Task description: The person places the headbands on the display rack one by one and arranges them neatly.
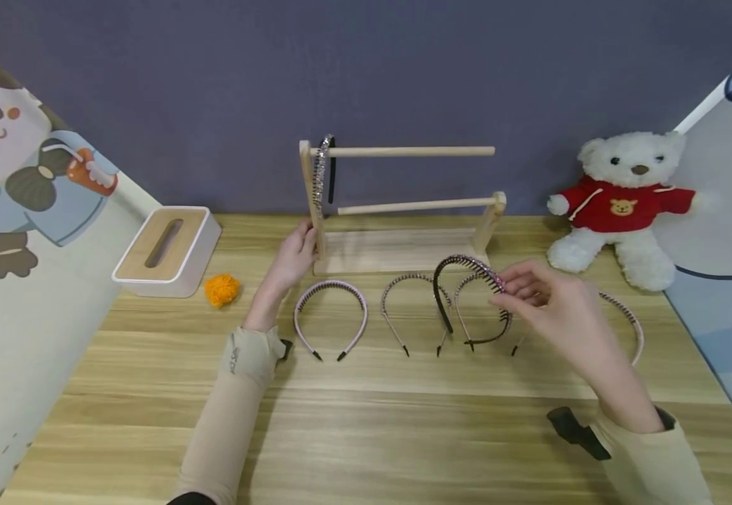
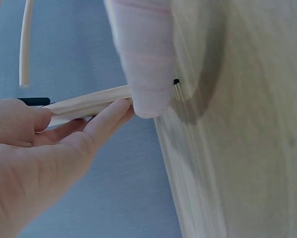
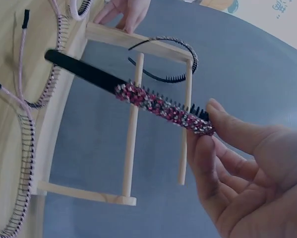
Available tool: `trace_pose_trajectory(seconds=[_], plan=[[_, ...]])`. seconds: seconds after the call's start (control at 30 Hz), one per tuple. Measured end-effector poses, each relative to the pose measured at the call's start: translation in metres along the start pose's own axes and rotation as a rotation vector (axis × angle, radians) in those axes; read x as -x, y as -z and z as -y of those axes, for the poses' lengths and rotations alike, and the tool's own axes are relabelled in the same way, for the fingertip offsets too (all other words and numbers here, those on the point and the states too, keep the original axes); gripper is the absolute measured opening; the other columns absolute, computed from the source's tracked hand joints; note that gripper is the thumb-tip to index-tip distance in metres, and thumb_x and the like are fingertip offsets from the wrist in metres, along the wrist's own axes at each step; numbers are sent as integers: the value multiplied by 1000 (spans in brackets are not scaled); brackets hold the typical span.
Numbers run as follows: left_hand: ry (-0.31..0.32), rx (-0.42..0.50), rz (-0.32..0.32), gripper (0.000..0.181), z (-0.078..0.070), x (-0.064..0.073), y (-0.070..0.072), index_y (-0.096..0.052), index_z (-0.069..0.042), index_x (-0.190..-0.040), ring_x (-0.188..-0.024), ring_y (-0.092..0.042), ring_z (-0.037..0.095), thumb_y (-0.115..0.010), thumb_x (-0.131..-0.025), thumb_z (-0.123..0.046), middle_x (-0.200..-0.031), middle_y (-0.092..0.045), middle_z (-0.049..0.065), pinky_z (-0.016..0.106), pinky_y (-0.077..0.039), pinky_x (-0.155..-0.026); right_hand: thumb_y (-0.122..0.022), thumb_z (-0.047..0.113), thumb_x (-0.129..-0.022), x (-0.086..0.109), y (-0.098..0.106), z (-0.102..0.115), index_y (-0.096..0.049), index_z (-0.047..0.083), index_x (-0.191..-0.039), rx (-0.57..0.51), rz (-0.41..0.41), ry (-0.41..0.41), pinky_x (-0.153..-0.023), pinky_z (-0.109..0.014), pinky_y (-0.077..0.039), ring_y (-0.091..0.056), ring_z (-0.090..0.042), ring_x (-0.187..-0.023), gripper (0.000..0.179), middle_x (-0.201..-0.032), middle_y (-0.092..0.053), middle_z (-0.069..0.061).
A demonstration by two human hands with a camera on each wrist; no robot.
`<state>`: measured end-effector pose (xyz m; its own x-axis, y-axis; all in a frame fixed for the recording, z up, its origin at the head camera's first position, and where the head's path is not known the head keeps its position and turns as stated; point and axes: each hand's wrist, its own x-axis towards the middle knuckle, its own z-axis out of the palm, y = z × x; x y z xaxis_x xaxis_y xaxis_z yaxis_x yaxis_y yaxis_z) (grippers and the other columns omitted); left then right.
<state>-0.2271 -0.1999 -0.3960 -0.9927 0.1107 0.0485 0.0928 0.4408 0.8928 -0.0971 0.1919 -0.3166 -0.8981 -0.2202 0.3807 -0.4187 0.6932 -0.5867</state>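
Observation:
My right hand [image 1: 558, 305] pinches a black toothed headband [image 3: 160, 107], decorated with pink and silver sparkles, at its decorated part between thumb and fingers. It is held up over the headbands on the table, in front of the wooden rack [image 1: 397, 254]. The left hand [image 1: 293, 258] grips the rack's left post low down, thumb and fingers around the wood. On the upper bar, against that post, hangs a silver sparkly headband [image 1: 320, 175]. A pale pink headband [image 1: 331, 284] lies near the left forearm. Thinner beaded headbands [image 1: 413, 275] lie beside it, some partly hidden.
A white tissue box [image 1: 195, 263] with a wooden lid and an orange pompom [image 1: 221, 290] are on the left. A white teddy bear [image 1: 637, 207] in a red top sits at the right, against the wall. Another headband [image 1: 637, 330] lies partly behind the right hand.

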Motion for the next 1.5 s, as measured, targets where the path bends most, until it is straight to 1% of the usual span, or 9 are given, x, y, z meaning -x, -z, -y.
trace_pose_trajectory(seconds=[0.27, 0.33, 0.47, 0.57, 0.67, 0.87, 1.1, 1.33, 1.5], plan=[[-3, 28, -2, 46, 0, 0, 0, -41, 9, -157, -127, -60, 46, -34, -119, -14, -136, -58, 36, 52, -57, -108, -90, 1, -86, -4, 13, 2, -75, -2, -112, -2, -113, -77, -63, -3, -49, -60, 6, -70, 30, -90, -76, -14], [-5, 29, -1, 45, 0, 0, -1, -41, 9, -157, -125, -61, 46, -35, -118, -14, -137, -59, 36, 53, -57, -107, -90, 1, -86, -5, 15, 1, -76, -1, -113, -24, -138, -101, -64, -3, -50, -61, 6, -70, 30, -90, -75, -10], [-9, 27, -2, 44, 0, -1, -2, -44, 9, -155, -118, -63, 45, -35, -118, -14, -131, -61, 36, 54, -58, -102, -89, -4, -85, -9, 19, -1, -76, -1, -116, -85, -183, -121, -66, -3, -51, -62, 5, -72, 33, -87, -71, 9], [-11, 14, -6, 43, 1, -1, -2, -45, 9, -153, -112, -63, 43, -35, -119, -14, -125, -62, 34, 53, -59, -98, -89, -5, -86, -12, 24, -2, -76, -1, -118, -88, -207, -123, -67, -2, -50, -62, 5, -73, 35, -86, -67, 20], [-15, 6, -10, 43, 1, -2, -2, -46, 10, -153, -112, -63, 42, -35, -119, -14, -124, -62, 34, 53, -59, -98, -89, -2, -87, -14, 27, -2, -76, -1, -120, -80, -228, -141, -69, -2, -50, -62, 5, -73, 35, -87, -66, 23], [-11, 26, 3, 44, 1, -2, -2, -43, 10, -154, -127, -61, 46, -35, -119, -14, -134, -59, 36, 50, -57, -108, -91, 4, -87, -18, 32, 0, -79, 1, -116, -73, -289, -167, -70, -3, -51, -64, 6, -73, 32, -87, -66, 30], [9, 41, 14, 46, 1, 0, -1, -41, 9, -156, -135, -57, 46, -33, -119, -16, -141, -55, 36, 47, -55, -112, -91, 4, -86, -25, 34, 3, -80, -1, -112, -91, -347, -154, -68, -5, -53, -65, 5, -69, 29, -86, -69, 28], [-2, 18, 9, 45, 2, -1, -1, -43, 9, -156, -133, -59, 46, -33, -119, -16, -139, -57, 35, 46, -56, -111, -90, 3, -88, -34, 42, 2, -79, -2, -115, -108, -415, -188, -69, -7, -52, -64, 3, -69, 30, -87, -69, 23], [-9, 28, 8, 45, 3, -1, 0, -43, 10, -155, -133, -58, 46, -33, -119, -16, -138, -57, 35, 48, -56, -110, -90, 2, -87, -42, 47, 0, -80, -1, -114, -146, -449, -171, -69, -9, -54, -65, 0, -69, 28, -86, -71, 19]])
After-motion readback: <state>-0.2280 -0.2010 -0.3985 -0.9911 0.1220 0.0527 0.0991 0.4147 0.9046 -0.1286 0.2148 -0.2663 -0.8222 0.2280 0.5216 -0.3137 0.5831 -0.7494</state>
